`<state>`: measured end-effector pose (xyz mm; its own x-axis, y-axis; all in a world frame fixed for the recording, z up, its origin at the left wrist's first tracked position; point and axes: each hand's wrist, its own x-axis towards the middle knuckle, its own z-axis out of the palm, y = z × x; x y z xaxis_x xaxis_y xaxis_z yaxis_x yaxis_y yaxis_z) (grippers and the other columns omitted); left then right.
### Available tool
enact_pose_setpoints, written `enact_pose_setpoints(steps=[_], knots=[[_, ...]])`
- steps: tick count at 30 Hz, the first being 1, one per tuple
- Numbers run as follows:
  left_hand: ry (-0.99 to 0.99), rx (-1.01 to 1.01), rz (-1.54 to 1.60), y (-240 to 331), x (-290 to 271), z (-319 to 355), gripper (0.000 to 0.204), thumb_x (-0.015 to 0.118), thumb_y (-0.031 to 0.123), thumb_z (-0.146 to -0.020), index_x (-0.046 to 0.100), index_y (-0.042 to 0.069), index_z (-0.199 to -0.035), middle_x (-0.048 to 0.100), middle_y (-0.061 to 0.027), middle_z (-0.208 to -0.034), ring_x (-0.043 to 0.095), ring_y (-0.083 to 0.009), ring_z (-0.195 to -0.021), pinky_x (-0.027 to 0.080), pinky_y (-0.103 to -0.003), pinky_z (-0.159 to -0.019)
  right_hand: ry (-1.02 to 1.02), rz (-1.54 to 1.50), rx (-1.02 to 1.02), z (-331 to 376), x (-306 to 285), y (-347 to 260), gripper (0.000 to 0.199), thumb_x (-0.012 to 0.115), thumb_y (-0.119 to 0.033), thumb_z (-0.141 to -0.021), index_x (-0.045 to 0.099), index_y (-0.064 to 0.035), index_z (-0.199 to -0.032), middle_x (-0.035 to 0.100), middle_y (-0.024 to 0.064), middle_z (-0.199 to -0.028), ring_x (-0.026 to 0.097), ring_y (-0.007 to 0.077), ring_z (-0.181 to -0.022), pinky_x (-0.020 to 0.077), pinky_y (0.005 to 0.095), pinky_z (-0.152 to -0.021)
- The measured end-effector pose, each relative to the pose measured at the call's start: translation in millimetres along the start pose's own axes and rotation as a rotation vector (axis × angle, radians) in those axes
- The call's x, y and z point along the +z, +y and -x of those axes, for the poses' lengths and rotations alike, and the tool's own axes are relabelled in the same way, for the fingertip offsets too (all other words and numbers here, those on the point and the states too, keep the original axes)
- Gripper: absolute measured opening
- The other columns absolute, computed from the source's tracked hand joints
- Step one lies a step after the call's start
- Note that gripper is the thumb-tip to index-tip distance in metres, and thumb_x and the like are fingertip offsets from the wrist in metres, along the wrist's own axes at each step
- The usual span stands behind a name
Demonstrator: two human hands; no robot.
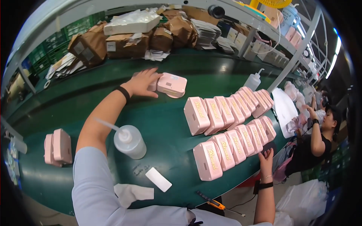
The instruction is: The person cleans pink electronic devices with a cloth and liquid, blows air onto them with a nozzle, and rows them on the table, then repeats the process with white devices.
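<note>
Reaching across green tabletop (pixel 169 124): left hand (pixel 141 83), fingers spread, resting on a pink device (pixel 172 84) lying flat; right hand (pixel 266 156), open and empty, touching near row of upright pink devices (pixel 233 147).

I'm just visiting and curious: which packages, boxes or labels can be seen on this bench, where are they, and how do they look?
Brown paper parcels: far edge, crumpled, pale labels.
Flat white box: on the parcels.
Pink rounded cases with gold script: two rows, right, standing on edge.
Pink case lying flat: beside the left hand.
White blank rectangular card: near edge.
Pale cartons: rear right shelf.
</note>
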<state>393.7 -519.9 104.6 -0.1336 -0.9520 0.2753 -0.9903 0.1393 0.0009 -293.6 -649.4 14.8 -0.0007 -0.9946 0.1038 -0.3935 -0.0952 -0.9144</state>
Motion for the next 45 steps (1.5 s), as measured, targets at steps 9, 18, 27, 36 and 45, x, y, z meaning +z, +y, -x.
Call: enact_pose_setpoints(steps=[9,18,27,36,45], knots=[[-0.260,0.029,0.141,-4,28,-70,0.091,0.073,0.059,-0.075,0.037,0.023,-0.151,0.029,-0.0240,-0.155,0.039,-0.0445,-0.134,0.029,-0.054,-0.113,0.099,0.416,-0.272,59,36,-20,0.061,0.058,-0.011,-0.096,0.030,0.0033,-0.148,0.041,0.0238,-0.148,0.042,0.0332,-0.138,0.0327,0.0387,-0.113],[-0.030,-0.011,0.023,19,37,-65,0.085,0.074,0.053,-0.079,0.040,0.019,-0.149,0.040,-0.0164,-0.149,0.046,-0.0427,-0.126,0.036,-0.054,-0.104,0.155,0.414,-0.329,64,39,-28,0.046,0.054,-0.010,-0.095,0.043,0.0035,-0.138,0.053,0.0224,-0.136,0.050,0.0345,-0.128,0.0365,0.0388,-0.109],[-0.153,-0.095,0.124,41,38,-95,0.080,0.072,0.052,-0.081,0.043,0.016,-0.145,0.036,-0.0164,-0.152,0.045,-0.0392,-0.128,0.034,-0.057,-0.104,0.125,0.430,-0.336,66,35,-20,0.044,0.054,-0.006,-0.093,0.045,0.0019,-0.136,0.055,0.0199,-0.132,0.052,0.0310,-0.124,0.0379,0.0363,-0.107],[-0.100,-0.071,0.119,49,49,-127,0.083,0.070,0.056,-0.080,0.042,0.018,-0.147,0.048,-0.0155,-0.137,0.047,-0.0392,-0.126,0.036,-0.057,-0.100,0.153,0.376,-0.296,58,29,-17,0.044,0.055,-0.007,-0.092,0.047,0.0018,-0.134,0.056,0.0193,-0.130,0.053,0.0320,-0.122,0.0374,0.0364,-0.107],[0.174,-0.173,-0.131,24,10,-57,0.077,0.069,0.058,-0.079,0.048,0.019,-0.141,0.054,-0.0213,-0.128,0.055,-0.0382,-0.117,0.042,-0.058,-0.093,0.123,0.441,-0.330,54,35,-4,0.044,0.055,-0.007,-0.093,0.046,0.0050,-0.135,0.054,0.0205,-0.133,0.049,0.0320,-0.127,0.0342,0.0375,-0.110]])
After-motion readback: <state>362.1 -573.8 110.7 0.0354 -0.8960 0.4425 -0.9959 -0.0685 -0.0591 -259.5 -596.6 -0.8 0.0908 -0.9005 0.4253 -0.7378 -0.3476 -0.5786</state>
